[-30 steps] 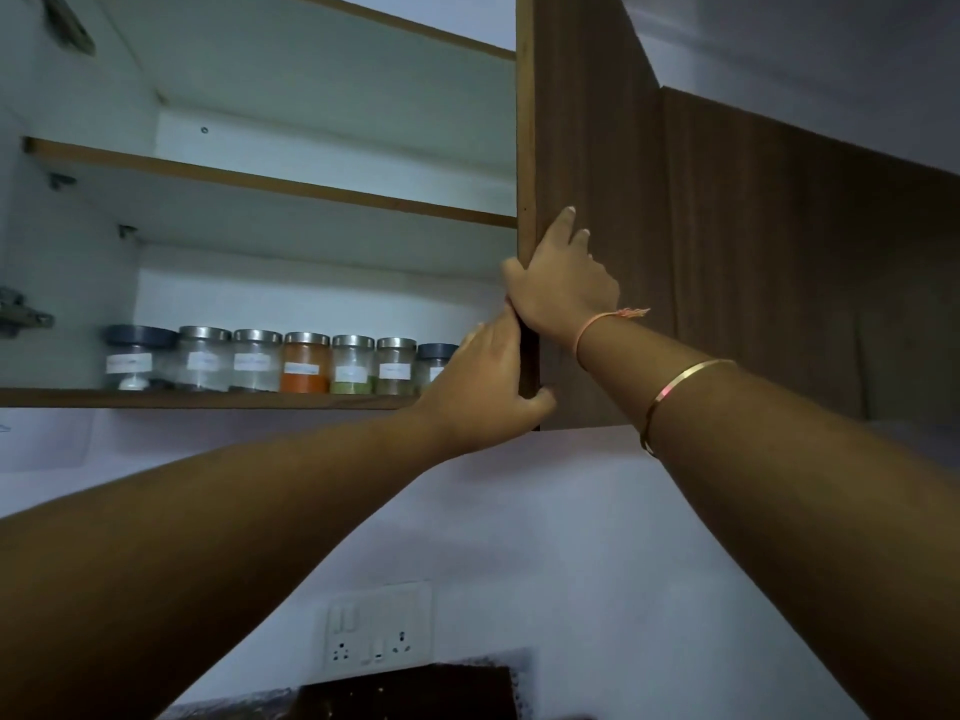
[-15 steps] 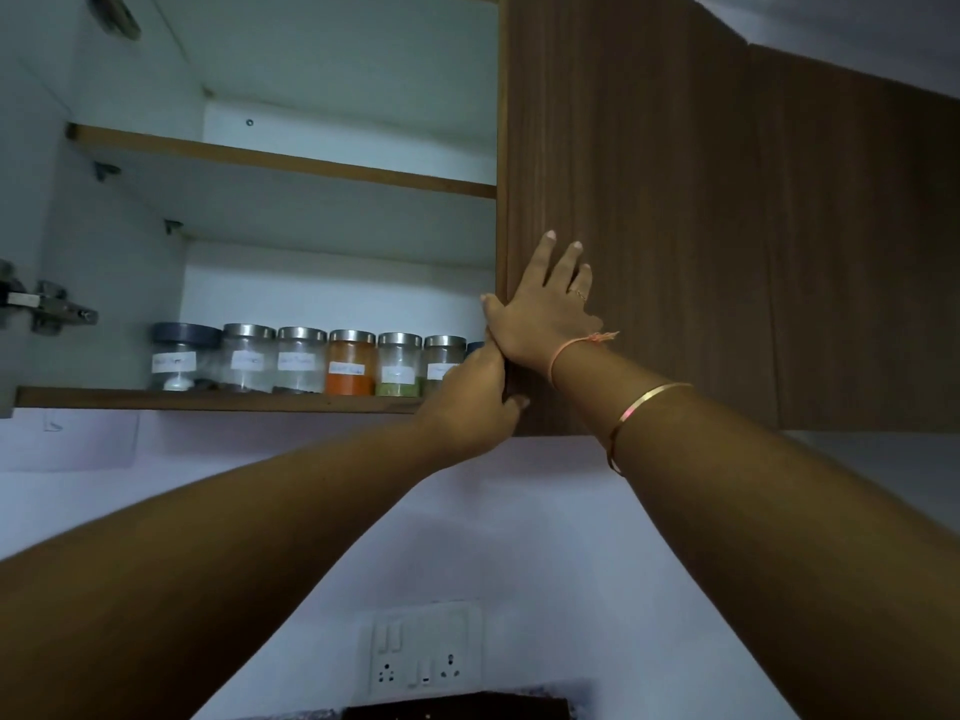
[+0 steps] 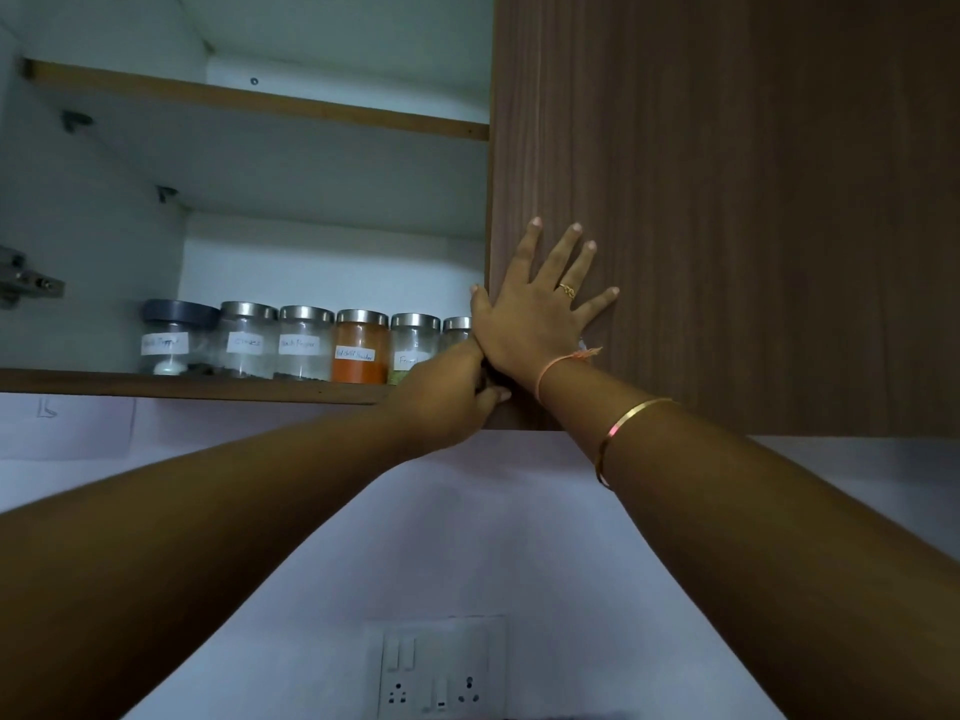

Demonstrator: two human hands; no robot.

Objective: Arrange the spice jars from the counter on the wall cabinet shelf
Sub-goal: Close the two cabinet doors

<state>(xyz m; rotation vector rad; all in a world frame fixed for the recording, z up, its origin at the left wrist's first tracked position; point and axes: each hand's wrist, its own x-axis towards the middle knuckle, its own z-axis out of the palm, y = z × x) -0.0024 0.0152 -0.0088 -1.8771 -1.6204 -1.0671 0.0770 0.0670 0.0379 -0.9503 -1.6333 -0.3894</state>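
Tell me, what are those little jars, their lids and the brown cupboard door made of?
The spice jars look like clear glass or hard plastic: contents show through. Most lids seem brushed metal, with a dull silvery sheen; the leftmost lid looks like matte dark plastic. The cupboard door appears to be wood-grain laminate, matte, with fine vertical streaks; solid wood can't be ruled out.

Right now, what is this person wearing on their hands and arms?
Both forearms are bare, with no sleeves in view. The right hand has a small gold ring on one finger. A thin pinkish-orange thread is tied around the right wrist, with a loose tuft at its knot. Further down that forearm is a slim gold bangle. The left hand shows no jewellery.
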